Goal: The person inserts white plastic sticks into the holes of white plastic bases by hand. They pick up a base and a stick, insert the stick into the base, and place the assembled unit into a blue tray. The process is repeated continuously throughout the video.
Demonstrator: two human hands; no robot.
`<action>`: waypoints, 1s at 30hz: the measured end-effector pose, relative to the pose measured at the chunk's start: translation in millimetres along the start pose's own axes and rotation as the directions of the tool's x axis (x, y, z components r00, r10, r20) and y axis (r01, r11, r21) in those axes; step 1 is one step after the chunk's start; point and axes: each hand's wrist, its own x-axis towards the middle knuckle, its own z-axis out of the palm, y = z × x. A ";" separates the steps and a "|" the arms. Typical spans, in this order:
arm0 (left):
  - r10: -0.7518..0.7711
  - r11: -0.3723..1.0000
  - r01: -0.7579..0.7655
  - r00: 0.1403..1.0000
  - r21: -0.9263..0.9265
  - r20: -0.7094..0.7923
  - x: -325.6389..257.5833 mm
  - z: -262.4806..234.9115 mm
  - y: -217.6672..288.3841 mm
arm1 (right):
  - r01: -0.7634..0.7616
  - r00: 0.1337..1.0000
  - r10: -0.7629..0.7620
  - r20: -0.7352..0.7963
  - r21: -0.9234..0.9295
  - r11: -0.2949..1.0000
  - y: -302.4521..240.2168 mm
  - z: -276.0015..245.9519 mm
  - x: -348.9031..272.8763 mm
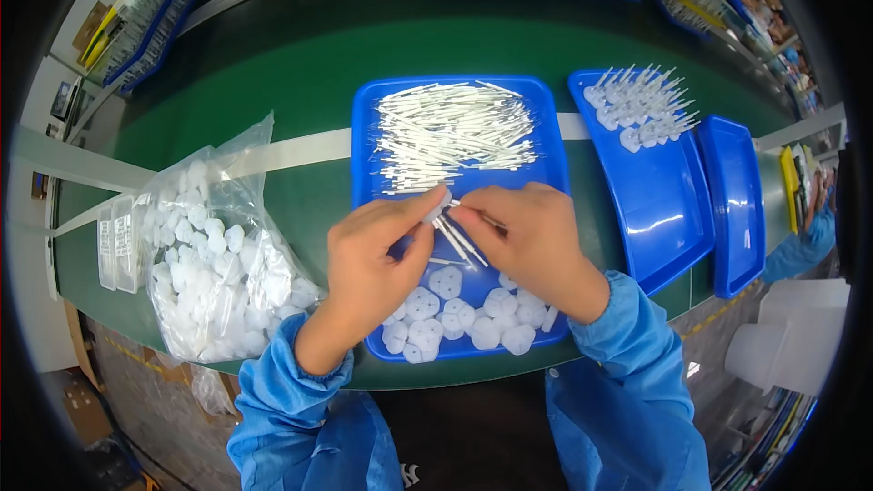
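Above the middle blue tray [361, 145], my two hands meet. My left hand [375, 245] pinches a translucent white lobed plastic disc [440, 207] between thumb and finger. Fingertips of my right hand [535, 236] close on thin white sticks [464, 244], with one end against the disc; several sticks fan out below, and how each is gripped is partly hidden. A large heap of white sticks [455, 132] fills the tray's far half. Loose lobed discs [486, 332] lie scattered in its near part, below my hands.
A clear bag of discs [218, 259] leans on the green table at left, beside clear plastic boxes [118, 244]. At right, a blue tray [659, 218] carries discs with upright sticks [641, 109]; another blue tray [738, 209] adjoins it. A person's blue sleeve [805, 247] shows far right.
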 end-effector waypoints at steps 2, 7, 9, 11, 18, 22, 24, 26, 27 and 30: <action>-0.012 1.000 0.012 1.000 0.028 -0.003 -1.8 0.1 2.6 | 0.194 0.978 -0.204 -0.033 -0.192 0.962 -1.6 -1.8 1.7; -0.038 0.999 0.038 0.999 0.019 -0.015 -3.5 4.1 2.7 | 0.186 0.981 -0.194 -0.032 -0.158 0.970 3.7 1.1 1.4; -0.079 0.997 0.079 0.997 -0.020 -0.006 -6.1 4.5 1.0 | 0.140 0.990 -0.141 -0.018 -0.043 0.989 7.5 1.2 3.5; -0.108 0.992 0.108 0.994 -0.061 0.013 -8.0 4.5 -0.8 | 0.051 0.999 -0.052 0.014 0.086 0.995 9.7 0.8 4.2; -0.191 0.943 0.200 0.980 -0.265 0.059 -2.8 4.0 -1.2 | 0.021 1.000 -0.020 -0.015 0.062 0.998 10.4 0.6 4.2; -0.283 0.827 0.302 0.952 -0.474 0.112 3.3 3.9 2.0 | 0.075 0.996 -0.071 -0.059 0.062 0.995 13.3 -3.8 5.8; -0.267 0.868 0.293 0.956 -0.400 0.122 1.1 2.4 -4.2 | 0.092 0.994 -0.080 -0.072 0.177 0.980 16.8 -3.9 7.6; -0.169 0.927 0.183 0.983 -0.326 0.071 1.4 -1.3 -3.3 | 0.052 0.998 -0.033 -0.061 0.348 0.936 18.6 -4.8 7.7; -0.118 0.949 0.127 0.992 -0.287 0.050 1.5 -2.2 -2.6 | 0.013 1.000 -0.009 -0.012 0.385 0.923 18.6 -6.7 7.2; 0.056 0.991 -0.050 0.998 -0.127 0.042 2.1 -2.1 -2.7 | -0.096 0.994 0.056 0.099 0.472 0.876 14.9 -10.8 5.6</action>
